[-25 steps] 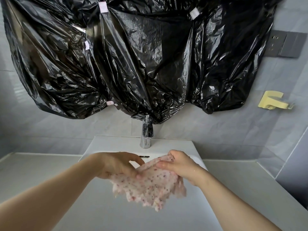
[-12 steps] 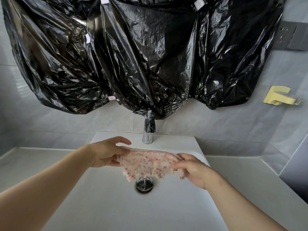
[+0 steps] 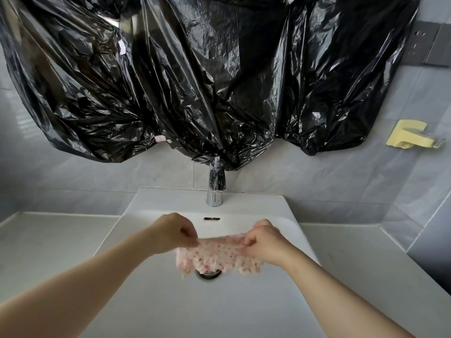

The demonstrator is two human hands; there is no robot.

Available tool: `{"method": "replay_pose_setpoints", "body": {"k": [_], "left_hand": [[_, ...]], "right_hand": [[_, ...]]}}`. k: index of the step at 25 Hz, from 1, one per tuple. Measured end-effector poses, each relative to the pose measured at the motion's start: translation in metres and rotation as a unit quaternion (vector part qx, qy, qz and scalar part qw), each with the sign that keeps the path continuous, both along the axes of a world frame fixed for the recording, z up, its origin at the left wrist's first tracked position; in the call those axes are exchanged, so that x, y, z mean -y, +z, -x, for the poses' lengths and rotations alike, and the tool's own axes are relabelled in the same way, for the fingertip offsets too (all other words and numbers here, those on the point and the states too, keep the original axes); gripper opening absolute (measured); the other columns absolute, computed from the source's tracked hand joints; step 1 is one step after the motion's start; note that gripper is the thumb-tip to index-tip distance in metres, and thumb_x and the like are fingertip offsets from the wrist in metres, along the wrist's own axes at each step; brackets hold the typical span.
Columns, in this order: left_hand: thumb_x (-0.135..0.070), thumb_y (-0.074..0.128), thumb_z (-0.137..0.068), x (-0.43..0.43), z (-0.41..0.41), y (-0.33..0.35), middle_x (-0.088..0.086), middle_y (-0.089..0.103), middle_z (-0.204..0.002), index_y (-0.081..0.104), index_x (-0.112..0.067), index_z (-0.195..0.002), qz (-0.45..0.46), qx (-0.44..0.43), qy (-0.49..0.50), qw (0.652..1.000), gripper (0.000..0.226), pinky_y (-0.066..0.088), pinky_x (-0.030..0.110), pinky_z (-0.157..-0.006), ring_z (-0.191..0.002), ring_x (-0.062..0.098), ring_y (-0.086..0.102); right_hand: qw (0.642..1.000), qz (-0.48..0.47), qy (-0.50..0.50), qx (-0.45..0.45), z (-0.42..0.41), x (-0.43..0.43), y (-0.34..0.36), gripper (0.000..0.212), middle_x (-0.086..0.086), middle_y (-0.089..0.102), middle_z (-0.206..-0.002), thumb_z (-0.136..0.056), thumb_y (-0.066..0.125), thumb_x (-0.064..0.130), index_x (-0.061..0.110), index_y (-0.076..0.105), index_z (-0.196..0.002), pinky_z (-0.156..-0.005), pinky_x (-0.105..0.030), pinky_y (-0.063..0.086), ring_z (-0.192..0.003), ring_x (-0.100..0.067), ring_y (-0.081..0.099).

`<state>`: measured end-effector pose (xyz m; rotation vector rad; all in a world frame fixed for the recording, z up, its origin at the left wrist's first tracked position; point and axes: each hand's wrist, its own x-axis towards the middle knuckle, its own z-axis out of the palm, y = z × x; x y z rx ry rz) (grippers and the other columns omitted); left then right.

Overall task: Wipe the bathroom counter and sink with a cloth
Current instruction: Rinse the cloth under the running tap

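A pink speckled cloth (image 3: 214,256) hangs stretched between my two hands above the white sink basin (image 3: 170,301). My left hand (image 3: 174,234) pinches the cloth's left top edge. My right hand (image 3: 264,241) grips the right top edge with curled fingers. The cloth's lower edge partly covers the round metal drain (image 3: 210,274). The grey counter (image 3: 56,240) runs on both sides of the sink.
A chrome faucet (image 3: 216,185) stands at the back of the sink, over the overflow slot (image 3: 211,218). Crinkled black plastic sheeting (image 3: 207,76) covers the wall above. A yellow holder (image 3: 410,137) and a grey socket plate (image 3: 429,47) sit on the right wall.
Both hands shifted their hold from loose fingers to pinching the cloth's top edge. The cloth now hangs lower and stretched over the drain. The view tilted further down.
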<state>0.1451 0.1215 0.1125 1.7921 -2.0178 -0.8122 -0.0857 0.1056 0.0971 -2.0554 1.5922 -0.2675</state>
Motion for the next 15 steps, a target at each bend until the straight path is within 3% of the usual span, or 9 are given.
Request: {"method": "replay_pose_setpoints", "body": {"k": [2, 4, 5, 6, 8, 11, 12, 14, 15], "left_hand": [[-0.047, 0.063, -0.079, 0.003, 0.007, -0.003, -0.021, 0.060, -0.084, 0.056, -0.038, -0.064, 0.065, 0.153, 0.042, 0.985, 0.019, 0.033, 0.026, -0.089, -0.097, 0.004, 0.048], [-0.049, 0.057, -0.081, 0.004, 0.016, -0.008, -0.022, 0.055, -0.095, 0.051, -0.036, -0.064, 0.109, 0.190, 0.074, 0.973, 0.023, 0.023, 0.038, -0.102, -0.104, 0.003, 0.037], [-0.044, 0.056, -0.083, 0.005, 0.021, -0.010, -0.017, 0.057, -0.093, 0.048, -0.033, -0.064, 0.114, 0.162, 0.087, 0.976, 0.023, 0.030, 0.035, -0.097, -0.101, 0.007, 0.042], [-0.038, 0.055, -0.084, 0.007, 0.028, -0.012, -0.009, 0.059, -0.086, 0.047, -0.030, -0.064, 0.110, 0.113, 0.109, 0.981, 0.022, 0.038, 0.029, -0.083, -0.092, 0.012, 0.049], [-0.029, 0.056, -0.085, 0.010, 0.045, -0.017, 0.000, 0.059, -0.075, 0.051, -0.024, -0.068, 0.069, -0.039, 0.174, 0.982, 0.019, 0.040, 0.024, -0.059, -0.072, 0.020, 0.054], [-0.038, 0.056, -0.089, 0.010, 0.075, -0.019, 0.003, 0.067, -0.084, 0.064, -0.017, -0.088, -0.135, -0.344, 0.164, 0.915, 0.023, 0.050, 0.026, -0.068, -0.075, 0.019, 0.063], [-0.042, 0.054, -0.090, 0.013, 0.081, -0.023, 0.002, 0.070, -0.091, 0.066, -0.017, -0.096, -0.178, -0.388, 0.131, 0.895, 0.028, 0.051, 0.029, -0.073, -0.083, 0.019, 0.066], [-0.029, 0.053, -0.093, 0.021, 0.087, -0.028, 0.006, 0.069, -0.087, 0.064, -0.010, -0.098, -0.164, -0.435, 0.122, 0.877, 0.022, 0.050, 0.029, -0.070, -0.078, 0.018, 0.066], [-0.016, 0.051, -0.094, 0.027, 0.087, -0.029, 0.006, 0.065, -0.078, 0.062, -0.008, -0.095, -0.150, -0.458, 0.138, 0.865, 0.013, 0.049, 0.028, -0.068, -0.068, 0.016, 0.062]], "right_hand": [[0.994, 0.087, 0.006, -0.068, 0.000, 0.002, 0.000, 0.031, 0.011, 0.042, -0.135, -0.080, 0.066, 0.041, 0.035, 0.050, -0.055, -0.100, -0.028, 0.026, -0.131, -0.019, 0.031], [0.991, 0.129, -0.001, -0.034, 0.002, 0.002, 0.001, 0.029, 0.017, 0.059, -0.096, -0.081, 0.063, 0.036, 0.028, 0.048, -0.057, -0.079, -0.024, 0.033, -0.103, -0.014, 0.050], [0.992, 0.116, -0.037, 0.027, 0.003, 0.004, -0.002, 0.025, 0.013, 0.057, -0.077, -0.082, 0.061, 0.032, 0.024, 0.048, -0.062, -0.066, -0.024, 0.034, -0.083, -0.012, 0.052], [0.988, 0.093, -0.085, 0.091, 0.002, 0.004, -0.002, 0.021, 0.009, 0.053, -0.069, -0.083, 0.059, 0.029, 0.022, 0.049, -0.066, -0.059, -0.024, 0.035, -0.070, -0.012, 0.049], [0.966, 0.053, -0.180, 0.178, -0.006, 0.008, -0.007, 0.014, 0.003, 0.055, -0.071, -0.082, 0.058, 0.026, 0.017, 0.051, -0.073, -0.059, -0.025, 0.046, -0.066, -0.013, 0.049], [0.868, -0.136, -0.222, 0.423, -0.021, 0.011, -0.006, 0.030, -0.013, 0.068, -0.079, -0.084, 0.059, 0.033, 0.004, 0.063, -0.085, -0.071, -0.049, 0.058, -0.071, -0.028, 0.065], [0.829, -0.196, -0.202, 0.484, -0.021, 0.011, -0.003, 0.036, -0.018, 0.070, -0.081, -0.091, 0.054, 0.036, 0.002, 0.064, -0.093, -0.073, -0.048, 0.057, -0.070, -0.031, 0.068], [0.816, -0.187, -0.203, 0.507, -0.013, 0.017, -0.002, 0.030, -0.015, 0.072, -0.083, -0.098, 0.045, 0.034, 0.008, 0.060, -0.104, -0.075, -0.040, 0.055, -0.068, -0.027, 0.069], [0.845, -0.123, -0.220, 0.472, -0.006, 0.023, -0.004, 0.023, -0.010, 0.072, -0.085, -0.097, 0.046, 0.032, 0.014, 0.059, -0.105, -0.076, -0.035, 0.053, -0.070, -0.023, 0.067]]}}
